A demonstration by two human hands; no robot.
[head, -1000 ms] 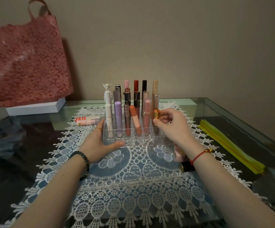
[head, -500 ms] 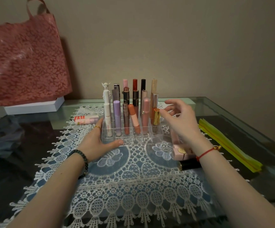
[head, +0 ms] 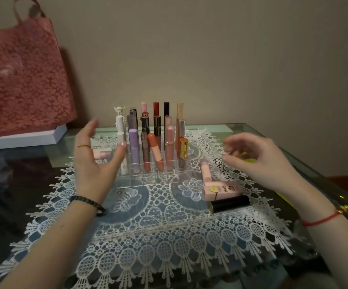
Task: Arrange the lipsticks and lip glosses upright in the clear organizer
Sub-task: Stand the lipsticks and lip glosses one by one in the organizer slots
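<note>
Left hand (head: 98, 161) lifted off the table, fingers straight and spread, holding nothing; it hangs at the left end of the clear organizer (head: 160, 180); thumb tip overlaps the white tube (head: 120, 134) in view, contact cannot be told. Right hand (head: 258, 157) also up in the air, right of the organizer and apart from it; fingers loosely curled, slightly blurred, nothing in them.

Organizer sits mid lace doily (head: 148, 236) on the glass table (head: 33, 180); back rows filled with upright tubes; gold-capped lipstick (head: 184, 148) stands at the right end; orange tube (head: 156, 152) leans in its slot; front row looks unfilled.

Not yet placed: pink tube (head: 205, 170), pink case (head: 223, 189) and black lipstick (head: 229, 203) lying flat just right of the organizer; one more pink tube (head: 103, 153) lying partly hidden behind the left hand.

Step, as judged: between placements, both hands free. Next move probably calls for the right hand to drop onto one of the three near pieces, pinch it, turn it upright and lower it into a free front slot; left hand to steady the organizer so it does not slide on the lace.

Red bag (head: 23, 80) and white box (head: 25, 136) at far left.
</note>
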